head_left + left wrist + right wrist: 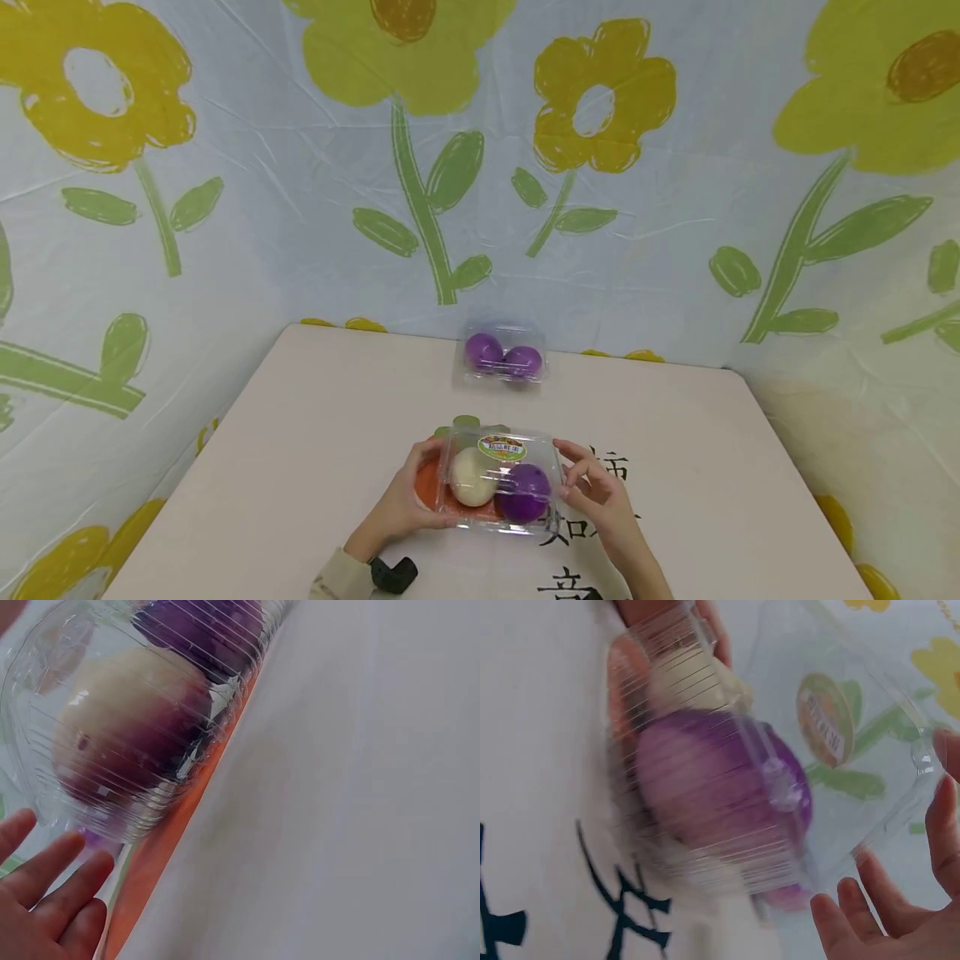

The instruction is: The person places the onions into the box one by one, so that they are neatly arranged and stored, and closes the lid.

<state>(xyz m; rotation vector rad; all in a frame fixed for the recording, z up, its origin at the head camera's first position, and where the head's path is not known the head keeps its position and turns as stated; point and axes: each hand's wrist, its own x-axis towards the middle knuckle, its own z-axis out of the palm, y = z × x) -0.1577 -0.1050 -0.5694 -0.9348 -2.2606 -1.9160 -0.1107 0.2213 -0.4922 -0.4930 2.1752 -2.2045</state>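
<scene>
A clear plastic clamshell box (498, 518) with an oval label (502, 448) is in front of me. In it lie a pale round vegetable (474, 477) and a purple one (523, 493); the left wrist view shows purple on the pale one too. My left hand (408, 496) holds the box's left end, thumb at the front and fingers toward the back. At the right end, my right hand (606, 500) pinches the rim of the lid (889, 825), its other fingers loosely bent. The right wrist view shows the lid tilted up from the tray.
A second clear box (501, 372) with two purple vegetables (483, 352) stands at the table's back edge. Under the nearer box the pale table (315, 425) bears an orange shape with green leaves, and black characters (564, 585) to the right. A flowered cloth (300, 208) surrounds the table.
</scene>
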